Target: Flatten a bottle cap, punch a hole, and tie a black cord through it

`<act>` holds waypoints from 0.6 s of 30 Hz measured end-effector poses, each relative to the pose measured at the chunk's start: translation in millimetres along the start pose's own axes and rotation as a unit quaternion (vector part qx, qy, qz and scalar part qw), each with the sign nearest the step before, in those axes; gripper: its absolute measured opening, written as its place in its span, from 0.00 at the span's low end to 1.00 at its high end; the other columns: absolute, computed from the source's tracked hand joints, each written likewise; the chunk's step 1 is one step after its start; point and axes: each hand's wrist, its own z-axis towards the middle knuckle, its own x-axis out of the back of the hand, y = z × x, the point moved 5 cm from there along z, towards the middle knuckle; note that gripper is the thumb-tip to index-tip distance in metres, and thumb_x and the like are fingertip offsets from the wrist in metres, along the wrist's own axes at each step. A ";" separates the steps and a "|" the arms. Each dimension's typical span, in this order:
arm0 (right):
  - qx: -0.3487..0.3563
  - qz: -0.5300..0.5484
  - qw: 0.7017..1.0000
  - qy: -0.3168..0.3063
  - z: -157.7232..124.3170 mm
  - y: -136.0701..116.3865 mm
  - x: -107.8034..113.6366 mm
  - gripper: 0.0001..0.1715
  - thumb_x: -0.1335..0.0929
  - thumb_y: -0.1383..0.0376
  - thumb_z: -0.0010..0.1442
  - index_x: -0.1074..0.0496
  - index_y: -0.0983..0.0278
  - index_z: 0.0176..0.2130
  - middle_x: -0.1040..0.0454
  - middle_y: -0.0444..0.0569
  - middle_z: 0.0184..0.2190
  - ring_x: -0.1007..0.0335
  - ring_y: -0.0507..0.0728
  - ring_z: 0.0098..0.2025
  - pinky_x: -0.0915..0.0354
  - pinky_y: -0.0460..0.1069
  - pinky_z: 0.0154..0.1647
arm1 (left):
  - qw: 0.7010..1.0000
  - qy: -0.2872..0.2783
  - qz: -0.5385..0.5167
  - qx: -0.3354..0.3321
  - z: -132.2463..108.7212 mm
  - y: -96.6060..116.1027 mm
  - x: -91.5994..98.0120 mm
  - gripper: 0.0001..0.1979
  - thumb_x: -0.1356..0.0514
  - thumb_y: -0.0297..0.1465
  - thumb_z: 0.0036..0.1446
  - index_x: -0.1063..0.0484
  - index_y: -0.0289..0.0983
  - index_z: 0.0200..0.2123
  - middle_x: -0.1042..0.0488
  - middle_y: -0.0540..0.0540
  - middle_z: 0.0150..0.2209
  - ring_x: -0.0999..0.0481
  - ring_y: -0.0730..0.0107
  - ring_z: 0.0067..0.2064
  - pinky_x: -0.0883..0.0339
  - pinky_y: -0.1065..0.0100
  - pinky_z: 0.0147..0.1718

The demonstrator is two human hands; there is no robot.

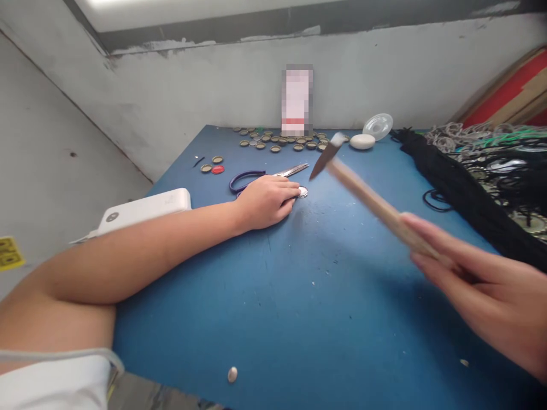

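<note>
My left hand (268,200) lies on the blue tabletop, its fingertips closed on the edge of a bottle cap (303,192). My right hand (474,279) is wrapped round the wooden handle of a hammer (371,199), slightly smeared by motion. The hammer's head is raised above the table, up and to the right of the cap, and apart from it. Scissors (290,170) with dark blue handles lie just behind my left hand, which partly covers them.
Several bottle caps (276,148) lie along the back, near a pixelated upright object (297,99). A white power bank (145,209) lies beside my left forearm. At right are black cloth (461,188) and tangled cords (453,138). A white oval object (362,142) sits behind the hammer.
</note>
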 end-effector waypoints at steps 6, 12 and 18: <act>0.002 0.025 0.999 -0.025 3.2 -10.2 -1.8 0.28 0.35 0.52 0.64 0.25 0.47 0.61 0.18 0.38 0.53 0.17 0.63 0.49 0.19 0.54 0.45 | 1.000 -0.002 -0.016 0.007 0.9 -1.1 -0.5 0.15 0.45 0.26 0.66 0.19 0.35 0.48 0.17 0.39 0.50 0.17 0.58 0.51 0.23 0.56 0.53; -0.014 0.032 0.999 -0.023 3.7 -9.5 -0.6 0.29 0.34 0.53 0.63 0.26 0.46 0.62 0.20 0.37 0.55 0.19 0.62 0.53 0.22 0.54 0.52 | 1.000 -0.012 -0.008 0.009 1.3 -0.9 -1.6 0.15 0.46 0.26 0.66 0.19 0.35 0.47 0.17 0.40 0.50 0.17 0.58 0.51 0.23 0.56 0.53; -0.026 0.011 1.000 0.013 1.1 -4.7 2.8 0.30 0.36 0.52 0.65 0.28 0.48 0.65 0.21 0.39 0.58 0.20 0.63 0.54 0.22 0.54 0.53 | 0.999 -0.016 -0.026 0.022 1.4 -2.0 -1.3 0.15 0.45 0.26 0.66 0.20 0.35 0.49 0.18 0.39 0.52 0.17 0.57 0.53 0.24 0.55 0.55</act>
